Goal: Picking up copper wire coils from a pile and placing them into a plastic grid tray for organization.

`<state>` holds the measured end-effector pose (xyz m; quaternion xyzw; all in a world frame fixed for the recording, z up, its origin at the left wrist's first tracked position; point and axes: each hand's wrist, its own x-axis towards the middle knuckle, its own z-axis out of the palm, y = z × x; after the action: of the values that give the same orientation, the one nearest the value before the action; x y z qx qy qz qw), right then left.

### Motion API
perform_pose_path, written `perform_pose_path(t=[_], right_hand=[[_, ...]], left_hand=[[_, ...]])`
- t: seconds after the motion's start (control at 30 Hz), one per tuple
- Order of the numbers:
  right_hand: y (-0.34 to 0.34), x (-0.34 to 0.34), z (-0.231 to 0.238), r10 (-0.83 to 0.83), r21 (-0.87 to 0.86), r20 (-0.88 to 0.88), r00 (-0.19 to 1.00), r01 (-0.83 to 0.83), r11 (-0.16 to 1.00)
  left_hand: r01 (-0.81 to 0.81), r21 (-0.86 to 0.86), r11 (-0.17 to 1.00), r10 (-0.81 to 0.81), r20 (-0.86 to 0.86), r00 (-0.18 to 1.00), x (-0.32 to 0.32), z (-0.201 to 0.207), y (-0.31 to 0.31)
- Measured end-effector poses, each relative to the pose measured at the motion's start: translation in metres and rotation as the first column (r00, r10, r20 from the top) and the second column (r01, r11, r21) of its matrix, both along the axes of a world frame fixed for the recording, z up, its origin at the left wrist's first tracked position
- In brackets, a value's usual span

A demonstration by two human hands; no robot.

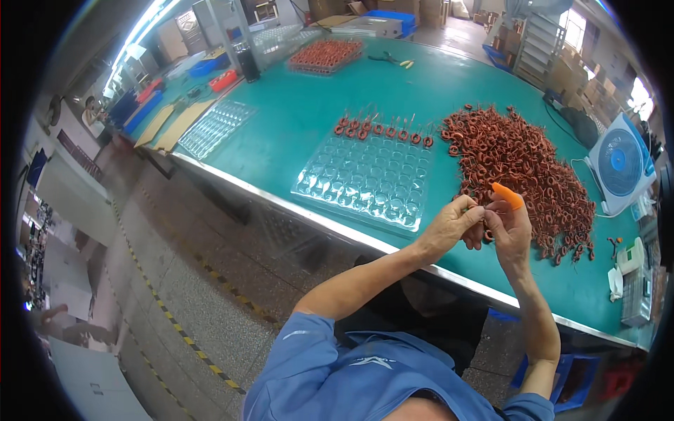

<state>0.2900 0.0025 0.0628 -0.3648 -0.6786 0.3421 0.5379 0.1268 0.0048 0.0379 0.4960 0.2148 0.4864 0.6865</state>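
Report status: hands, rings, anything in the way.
Left hand, right hand together at ring heap. Clear tray: rings at far end only. Hands block view of anything held.

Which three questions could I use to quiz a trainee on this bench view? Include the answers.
1. Which hand wears the orange finger cover?
2. True or false: in the clear tray beside the loose ring pile, red rings sit only toward the far end.
3. What stands to the right of that pile?
A) black-and-yellow hand tool
B) blue-and-white fan
C) long bright lamp

Key: 1. The right hand; 2. True; 3. B
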Motion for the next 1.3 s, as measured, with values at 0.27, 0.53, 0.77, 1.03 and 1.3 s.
perform_pose_path(t=[0.27,0.53,0.77,1.03,1.3], right_hand=[[-0.003,-0.003,-0.011,0.016,-0.383,-0.052,0.999,-0.035,0.923],[-0.004,0.013,-0.031,0.045,-0.358,-0.216,0.975,-0.122,0.926],[0.003,0.016,-0.040,0.066,-0.300,-0.090,0.994,-0.090,0.950],[-0.040,-0.025,0.009,-0.428,0.480,0.236,0.873,0.278,0.832],[-0.041,-0.015,-0.016,-0.358,0.261,0.082,0.930,0.326,0.908]], left_hand=[[-0.126,0.103,0.987,0.121,0.059,0.991,0.002,-0.004,-0.009],[-0.150,0.634,0.758,0.345,-0.196,0.918,-0.003,0.003,-0.017],[-0.250,0.655,0.713,0.491,-0.212,0.845,-0.008,0.012,-0.030],[-0.437,0.704,0.560,0.634,-0.025,0.773,-0.006,0.001,-0.030],[-0.118,0.327,0.938,0.149,-0.071,0.986,-0.015,0.015,-0.037]])
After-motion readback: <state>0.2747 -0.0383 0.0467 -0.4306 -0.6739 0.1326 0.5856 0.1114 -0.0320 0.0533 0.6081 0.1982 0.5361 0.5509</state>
